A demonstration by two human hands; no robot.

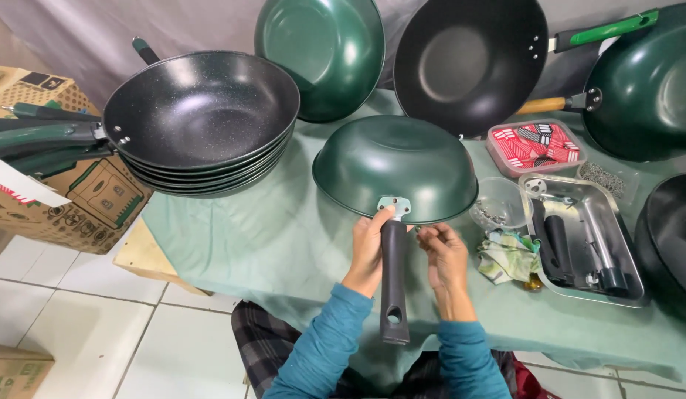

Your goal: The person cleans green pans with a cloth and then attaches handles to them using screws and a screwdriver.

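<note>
An upturned green wok (395, 166) is lying on the green-covered table (284, 244), its black handle (393, 281) pointing toward the person. The left hand (369, 247) is gripping the handle near the metal bracket (394, 207); the right hand (445, 255) is pinching something too small to identify. Handle fitting appears underway; fastening calls for steady alignment. A steel tray (624, 288) of parts is lying to the right.

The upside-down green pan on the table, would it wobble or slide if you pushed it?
Probably not wobble much: the upside-down green pan rests on its wide rim, dome up. It might slide a little, dragging the green tablecloth. Its long black handle sticks out past the table edge, held by the left hand, so letting go could perhaps tip it.
</note>
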